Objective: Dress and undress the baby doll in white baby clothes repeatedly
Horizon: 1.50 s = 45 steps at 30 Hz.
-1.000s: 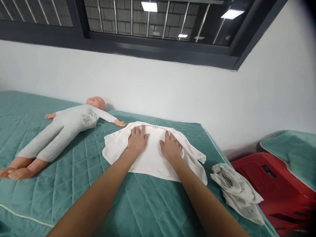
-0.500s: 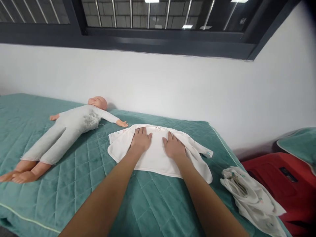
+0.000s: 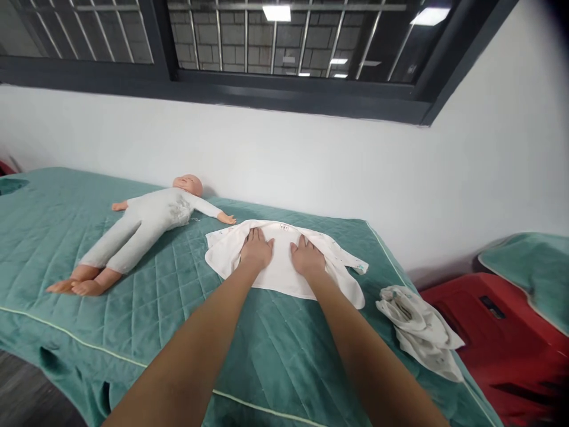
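A small white baby shirt [image 3: 284, 270] lies spread open on the green quilted cover, its inside facing up and a small printed label at the neck. My left hand [image 3: 258, 250] rests flat on the shirt's left part, fingers stretched out toward the collar. On the right part lies my right hand [image 3: 306, 256], also flat, with its fingertips near or under the open front edge. Neither hand grips anything. To the left, a baby doll [image 3: 149, 222] with a white cloth body lies on its back, one hand close to the shirt's left sleeve.
A crumpled white printed garment [image 3: 420, 329] lies near the right edge of the green quilted cover [image 3: 178, 320]. Beyond that edge is a red plastic chair [image 3: 489, 320] with green cloth on it. A white wall [image 3: 311, 160] and a barred window [image 3: 275, 47] stand behind.
The camera view has shifted, showing more of the window and the bed's front edge. Both hands stay flat on the shirt, with little visible movement.
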Motion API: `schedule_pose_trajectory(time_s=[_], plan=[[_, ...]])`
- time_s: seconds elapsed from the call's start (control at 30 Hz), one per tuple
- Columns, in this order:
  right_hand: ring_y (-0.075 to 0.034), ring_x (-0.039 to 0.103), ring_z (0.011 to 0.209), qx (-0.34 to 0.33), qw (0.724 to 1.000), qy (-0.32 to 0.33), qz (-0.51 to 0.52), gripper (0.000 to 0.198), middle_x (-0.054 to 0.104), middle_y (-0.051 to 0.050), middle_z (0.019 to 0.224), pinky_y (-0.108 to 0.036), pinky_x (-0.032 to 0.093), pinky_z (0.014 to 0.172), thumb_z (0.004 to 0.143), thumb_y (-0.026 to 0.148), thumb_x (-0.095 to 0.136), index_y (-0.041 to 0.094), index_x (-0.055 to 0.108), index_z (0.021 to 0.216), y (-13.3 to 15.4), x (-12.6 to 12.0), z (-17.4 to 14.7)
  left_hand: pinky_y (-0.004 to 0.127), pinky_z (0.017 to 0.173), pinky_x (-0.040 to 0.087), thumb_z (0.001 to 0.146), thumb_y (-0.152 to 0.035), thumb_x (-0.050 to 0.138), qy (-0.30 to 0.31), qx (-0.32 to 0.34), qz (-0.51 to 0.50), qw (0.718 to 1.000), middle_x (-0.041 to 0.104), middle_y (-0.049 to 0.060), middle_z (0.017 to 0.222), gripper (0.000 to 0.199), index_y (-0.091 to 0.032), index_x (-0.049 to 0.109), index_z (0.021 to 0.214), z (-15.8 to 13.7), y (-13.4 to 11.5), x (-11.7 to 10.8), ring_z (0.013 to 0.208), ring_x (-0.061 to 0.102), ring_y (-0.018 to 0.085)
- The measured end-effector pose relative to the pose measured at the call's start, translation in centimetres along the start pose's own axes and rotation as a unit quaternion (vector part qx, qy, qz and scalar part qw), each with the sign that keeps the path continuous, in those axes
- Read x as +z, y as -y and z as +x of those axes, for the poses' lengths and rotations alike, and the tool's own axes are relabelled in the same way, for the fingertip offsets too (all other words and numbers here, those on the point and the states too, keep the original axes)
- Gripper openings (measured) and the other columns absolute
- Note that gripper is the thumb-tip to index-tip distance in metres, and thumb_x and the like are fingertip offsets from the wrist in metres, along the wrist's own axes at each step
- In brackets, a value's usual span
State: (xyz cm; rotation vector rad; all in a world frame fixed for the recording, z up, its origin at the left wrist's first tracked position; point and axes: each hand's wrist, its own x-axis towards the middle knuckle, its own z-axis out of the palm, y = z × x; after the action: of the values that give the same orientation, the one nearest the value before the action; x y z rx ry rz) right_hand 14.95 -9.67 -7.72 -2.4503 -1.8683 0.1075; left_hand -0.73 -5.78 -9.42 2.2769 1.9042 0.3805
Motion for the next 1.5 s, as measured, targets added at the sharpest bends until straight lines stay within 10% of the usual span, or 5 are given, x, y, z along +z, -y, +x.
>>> schedule_pose_trajectory(time_s=[0.77, 0.97, 1.2, 1.5], plan=[[-0.031, 0.017, 0.149, -0.12, 0.992, -0.03, -0.027, 0.063, 0.021, -0.023, 0.159, -0.043, 0.016, 0.118, 0.101, 0.043, 0.022, 0.007, 0.028, 0.152, -0.7, 0.1, -8.0, 0.043, 0.122, 0.018, 0.098, -0.05, 0.022, -0.018, 0.048, 0.003, 0.999, 0.029, 0.022, 0.157, 0.07, -0.001, 0.038, 0.146, -5.8, 0.4, -1.1, 0.149, 0.021, 0.029], [-0.028, 0.016, 0.15, -0.197, 0.979, -0.047, -0.013, 0.061, 0.022, -0.014, 0.161, -0.043, 0.017, 0.12, 0.101, 0.046, 0.023, 0.013, 0.033, 0.152, -2.0, -0.2, -12.3, 0.034, 0.117, 0.03, 0.101, -0.04, 0.03, -0.134, 0.159, -0.093, 0.974, 0.051, 0.008, 0.145, 0.046, -0.018, 0.059, 0.128, -8.3, 4.9, -3.2, 0.137, 0.042, 0.02], [-0.024, 0.033, 0.142, -0.256, 0.964, -0.034, 0.061, 0.055, 0.035, -0.011, 0.156, -0.035, 0.028, 0.116, 0.099, 0.039, 0.034, 0.014, 0.039, 0.147, 1.4, -1.8, -10.2, 0.049, 0.097, 0.045, 0.093, -0.045, 0.045, -0.178, -0.173, -0.026, 0.968, 0.063, 0.016, 0.121, 0.042, -0.016, 0.063, 0.118, -6.2, 14.1, -5.5, 0.116, 0.053, 0.035], [-0.024, 0.061, 0.102, -0.195, 0.974, -0.016, 0.111, 0.044, 0.062, -0.011, 0.118, -0.032, 0.045, 0.086, 0.097, 0.035, 0.036, 0.018, 0.046, 0.136, 11.5, -0.8, -0.2, 0.035, 0.081, 0.046, 0.093, -0.041, 0.044, -0.13, -0.187, -0.111, 0.967, 0.071, 0.007, 0.104, 0.027, -0.023, 0.063, 0.102, -1.4, 16.4, -5.7, 0.097, 0.064, 0.026]])
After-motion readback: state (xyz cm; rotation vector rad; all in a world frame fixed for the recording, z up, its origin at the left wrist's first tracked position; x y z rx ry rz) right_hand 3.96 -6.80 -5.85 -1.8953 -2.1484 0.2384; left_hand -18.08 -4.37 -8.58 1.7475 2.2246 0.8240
